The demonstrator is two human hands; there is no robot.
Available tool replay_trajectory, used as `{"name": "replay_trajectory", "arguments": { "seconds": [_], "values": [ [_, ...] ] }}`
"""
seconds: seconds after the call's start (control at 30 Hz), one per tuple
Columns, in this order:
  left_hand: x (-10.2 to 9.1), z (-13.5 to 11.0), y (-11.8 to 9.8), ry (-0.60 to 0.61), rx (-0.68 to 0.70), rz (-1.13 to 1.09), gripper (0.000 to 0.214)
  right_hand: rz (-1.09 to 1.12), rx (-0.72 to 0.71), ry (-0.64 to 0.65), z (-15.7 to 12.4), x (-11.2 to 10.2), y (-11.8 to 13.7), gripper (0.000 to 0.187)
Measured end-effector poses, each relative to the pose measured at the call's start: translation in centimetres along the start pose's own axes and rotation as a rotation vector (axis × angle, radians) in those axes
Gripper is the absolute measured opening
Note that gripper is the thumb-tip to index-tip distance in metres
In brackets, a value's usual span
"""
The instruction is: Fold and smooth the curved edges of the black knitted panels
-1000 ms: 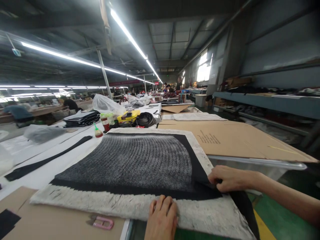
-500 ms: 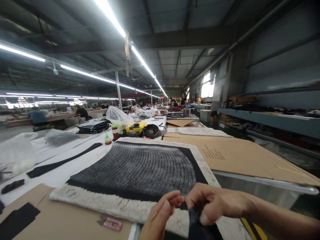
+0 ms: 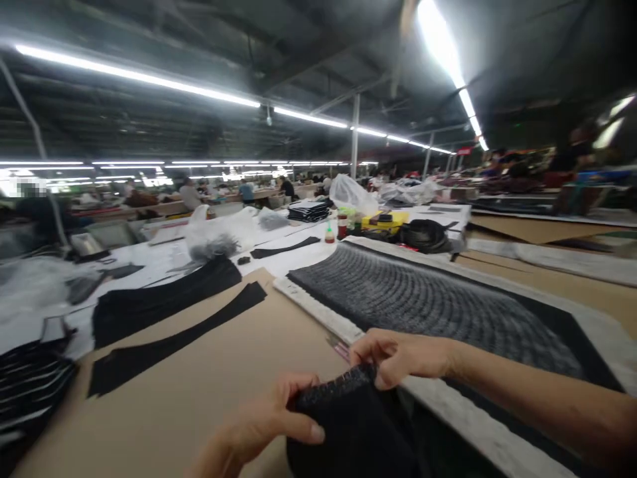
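Both my hands hold up a black knitted fabric piece [image 3: 348, 418] by its top edge, close to the lower middle of the view. My left hand [image 3: 269, 415] pinches it from the lower left, and my right hand [image 3: 398, 355] grips it from the right. Behind them, a black sheet with a grey arced pattern [image 3: 428, 305] lies on a white fleecy mat [image 3: 318, 312]. To the left is a brown cardboard sheet [image 3: 209, 338] with black fabric strips [image 3: 174, 348] on it. A small pink buckle [image 3: 340, 350] is partly hidden by my right hand.
A white-covered table holds plastic bags, a stack of black pieces [image 3: 308, 211], glue bottles [image 3: 342, 226], a yellow box [image 3: 383, 220] and a black coil [image 3: 423, 236]. Striped black fabric [image 3: 34, 392] lies at the lower left. Other people work at long tables beyond.
The view has swung left. My hands have come together, and the black piece that lay at the mat's near edge is now lifted between them. The cardboard sheet now shows more fully.
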State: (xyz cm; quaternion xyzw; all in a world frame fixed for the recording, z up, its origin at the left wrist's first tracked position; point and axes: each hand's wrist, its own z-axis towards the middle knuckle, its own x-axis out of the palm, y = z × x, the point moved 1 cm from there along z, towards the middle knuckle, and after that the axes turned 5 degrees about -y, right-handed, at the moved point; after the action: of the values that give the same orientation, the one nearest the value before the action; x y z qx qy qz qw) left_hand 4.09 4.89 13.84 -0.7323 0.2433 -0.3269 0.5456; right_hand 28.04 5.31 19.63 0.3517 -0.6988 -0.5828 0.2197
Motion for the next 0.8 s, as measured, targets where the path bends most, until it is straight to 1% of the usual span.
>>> {"name": "replay_trajectory", "arguments": {
  "seconds": [0.1, 0.17, 0.27, 0.33, 0.37, 0.43, 0.5, 0.53, 0.63, 0.7, 0.77, 0.8],
  "values": [
    [-3.1, -5.8, 0.4, -0.235, -0.063, -0.021, 0.029, -0.194, 0.022, 0.21, 6.1, 0.8, -0.7, 0.029],
    [-4.6, -9.7, 0.4, -0.359, -0.117, -0.03, 0.031, -0.34, -0.019, 0.288, 10.3, 1.6, -1.4, 0.031],
    [-6.1, -14.9, 0.6, -0.53, -0.172, -0.057, 0.031, -0.464, -0.079, 0.337, 15.8, 3.0, -2.4, 0.028],
    [-7.0, -17.9, 0.9, -0.638, -0.191, -0.094, 0.03, -0.52, -0.108, 0.348, 17.9, 3.7, -2.7, 0.026],
    [-7.5, -19.1, 1.1, -0.686, -0.202, -0.113, 0.03, -0.544, -0.122, 0.341, 18.3, 3.9, -2.7, 0.026],
    [-8.3, -21.2, 1.6, -0.776, -0.222, -0.145, 0.029, -0.582, -0.156, 0.296, 18.0, 4.0, -2.6, 0.026],
    [-9.1, -22.7, 2.0, -0.844, -0.244, -0.167, 0.032, -0.631, -0.17, 0.242, 16.4, 3.8, -2.8, 0.025],
    [-9.4, -23.2, 2.1, -0.871, -0.258, -0.172, 0.034, -0.664, -0.156, 0.227, 15.4, 3.6, -3.1, 0.023],
    [-10.4, -24.0, 2.4, -0.955, -0.313, -0.147, 0.042, -0.814, 0.002, 0.146, 11.5, 3.1, -5.0, 0.023],
    [-11.0, -24.2, 2.7, -1.004, -0.339, -0.095, 0.046, -0.823, 0.096, 0.063, 8.5, 3.1, -6.6, 0.028],
    [-11.4, -24.1, 3.1, -1.019, -0.352, -0.022, 0.047, -0.767, 0.107, 0.004, 5.4, 3.5, -8.1, 0.037],
    [-11.6, -24.0, 3.2, -1.009, -0.352, 0.006, 0.048, -0.749, 0.074, -0.009, 3.9, 3.8, -8.8, 0.041]
  ]
}}
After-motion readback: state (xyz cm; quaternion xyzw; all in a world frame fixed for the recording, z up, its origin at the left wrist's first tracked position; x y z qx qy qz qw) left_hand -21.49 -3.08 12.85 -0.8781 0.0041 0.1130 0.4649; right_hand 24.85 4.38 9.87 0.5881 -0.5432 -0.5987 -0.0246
